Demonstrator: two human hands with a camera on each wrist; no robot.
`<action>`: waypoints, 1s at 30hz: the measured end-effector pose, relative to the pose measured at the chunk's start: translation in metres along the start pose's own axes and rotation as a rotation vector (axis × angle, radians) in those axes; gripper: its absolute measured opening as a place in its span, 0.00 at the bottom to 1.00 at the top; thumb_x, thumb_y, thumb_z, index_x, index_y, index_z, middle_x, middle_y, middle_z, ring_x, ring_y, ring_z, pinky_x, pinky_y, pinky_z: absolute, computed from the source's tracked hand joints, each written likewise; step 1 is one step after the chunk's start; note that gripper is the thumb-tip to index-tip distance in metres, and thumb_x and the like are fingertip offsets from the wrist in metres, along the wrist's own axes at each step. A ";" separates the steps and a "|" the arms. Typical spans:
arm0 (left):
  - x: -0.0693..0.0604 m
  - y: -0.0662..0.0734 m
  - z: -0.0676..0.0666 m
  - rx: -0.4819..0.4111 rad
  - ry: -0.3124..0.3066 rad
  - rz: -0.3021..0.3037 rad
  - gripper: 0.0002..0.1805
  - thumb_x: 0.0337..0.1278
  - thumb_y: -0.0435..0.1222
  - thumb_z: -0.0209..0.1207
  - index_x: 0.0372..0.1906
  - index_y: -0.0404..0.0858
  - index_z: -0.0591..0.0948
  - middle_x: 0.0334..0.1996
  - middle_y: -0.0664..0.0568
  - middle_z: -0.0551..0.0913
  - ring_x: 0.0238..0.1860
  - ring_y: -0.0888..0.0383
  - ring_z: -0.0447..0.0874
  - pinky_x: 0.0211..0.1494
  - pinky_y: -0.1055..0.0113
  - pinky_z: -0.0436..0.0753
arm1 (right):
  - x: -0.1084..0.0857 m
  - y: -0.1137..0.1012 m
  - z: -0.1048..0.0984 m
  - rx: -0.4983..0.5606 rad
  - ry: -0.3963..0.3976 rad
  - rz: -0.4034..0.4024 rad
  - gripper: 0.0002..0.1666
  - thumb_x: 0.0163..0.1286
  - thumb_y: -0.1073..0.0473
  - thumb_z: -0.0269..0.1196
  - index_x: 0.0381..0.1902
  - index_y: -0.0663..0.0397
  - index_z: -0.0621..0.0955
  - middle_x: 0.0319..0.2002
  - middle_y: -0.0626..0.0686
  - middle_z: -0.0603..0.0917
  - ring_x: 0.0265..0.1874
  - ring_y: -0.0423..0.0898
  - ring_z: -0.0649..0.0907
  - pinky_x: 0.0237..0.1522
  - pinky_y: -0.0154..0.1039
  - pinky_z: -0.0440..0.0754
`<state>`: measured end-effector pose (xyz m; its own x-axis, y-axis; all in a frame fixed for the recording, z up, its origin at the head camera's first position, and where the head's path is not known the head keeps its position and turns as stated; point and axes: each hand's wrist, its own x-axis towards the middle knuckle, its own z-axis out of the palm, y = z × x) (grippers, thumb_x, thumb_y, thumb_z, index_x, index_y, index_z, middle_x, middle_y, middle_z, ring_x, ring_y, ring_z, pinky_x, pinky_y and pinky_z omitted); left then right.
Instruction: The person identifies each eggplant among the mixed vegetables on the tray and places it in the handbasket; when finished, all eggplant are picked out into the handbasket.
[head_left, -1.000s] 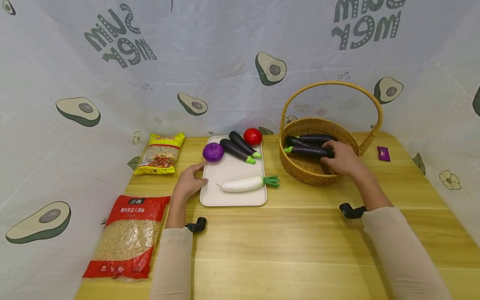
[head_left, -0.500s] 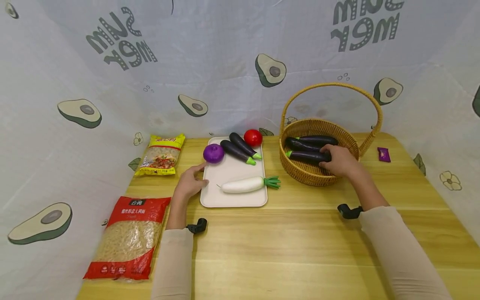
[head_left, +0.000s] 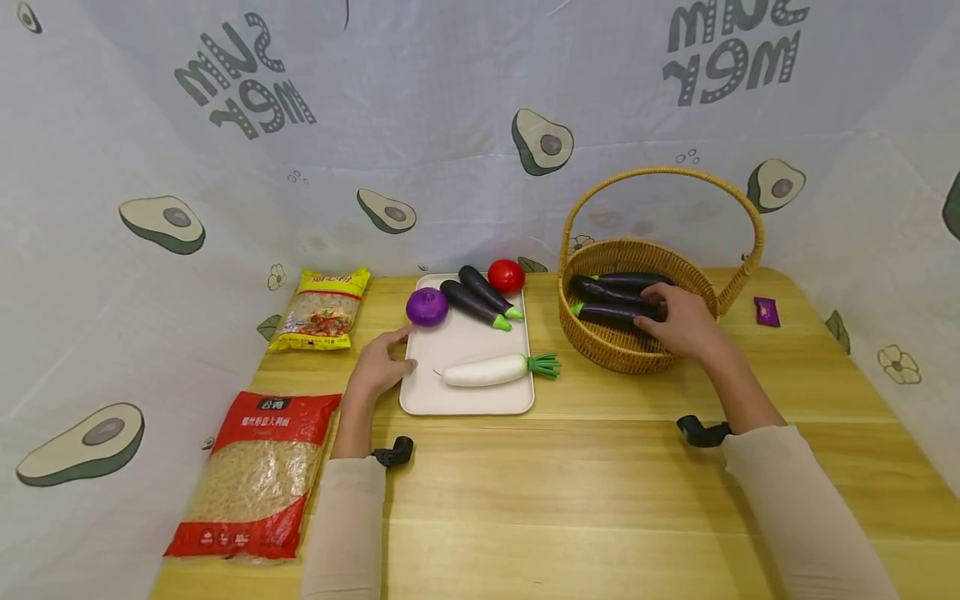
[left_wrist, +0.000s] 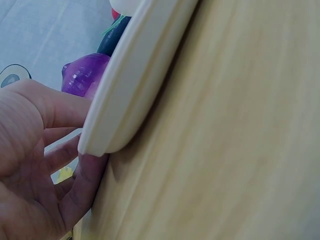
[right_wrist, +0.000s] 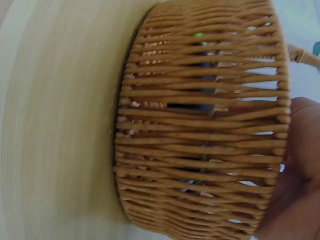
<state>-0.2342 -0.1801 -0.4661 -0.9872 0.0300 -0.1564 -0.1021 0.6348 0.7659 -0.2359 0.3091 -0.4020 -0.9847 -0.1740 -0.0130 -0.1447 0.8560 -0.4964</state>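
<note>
A light wood-grained table (head_left: 562, 500) is enclosed at the back and both sides by white cloth (head_left: 450, 92), which is printed with avocado halves (head_left: 542, 142), flowers (head_left: 898, 364), leaves (head_left: 837, 332) and mirrored grey "summer" lettering (head_left: 262, 107).

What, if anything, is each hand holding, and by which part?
The left hand pinches the white tray by its left edge. The right hand holds the front eggplant in the basket by the end away from its green stem.

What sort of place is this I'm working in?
Probably a staged tabletop set rather than a working kitchen: avocado-print cloth hangs around a wood-grain table, where a tray and a basket are set out.
</note>
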 end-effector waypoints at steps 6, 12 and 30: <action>0.002 -0.001 -0.001 0.011 0.002 0.012 0.39 0.60 0.36 0.66 0.77 0.53 0.70 0.71 0.47 0.73 0.30 0.54 0.70 0.39 0.62 0.73 | -0.007 -0.019 -0.001 0.093 0.073 -0.034 0.32 0.76 0.51 0.62 0.69 0.65 0.71 0.64 0.70 0.76 0.61 0.68 0.77 0.61 0.65 0.75; 0.001 0.000 -0.001 0.012 0.003 0.009 0.39 0.59 0.36 0.66 0.77 0.53 0.70 0.71 0.47 0.73 0.29 0.54 0.70 0.38 0.63 0.73 | -0.013 -0.042 0.005 0.196 0.089 -0.085 0.32 0.77 0.47 0.61 0.70 0.60 0.71 0.65 0.67 0.75 0.61 0.65 0.77 0.61 0.62 0.76; 0.002 -0.002 0.000 0.009 0.001 0.008 0.39 0.59 0.35 0.67 0.77 0.54 0.70 0.71 0.47 0.73 0.28 0.55 0.71 0.35 0.64 0.74 | 0.015 -0.108 0.059 0.367 0.088 -0.168 0.27 0.73 0.54 0.66 0.66 0.55 0.75 0.62 0.61 0.79 0.58 0.60 0.81 0.61 0.57 0.80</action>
<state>-0.2364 -0.1815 -0.4675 -0.9881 0.0341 -0.1500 -0.0934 0.6418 0.7612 -0.2290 0.1847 -0.4000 -0.9573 -0.2404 0.1605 -0.2750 0.5862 -0.7621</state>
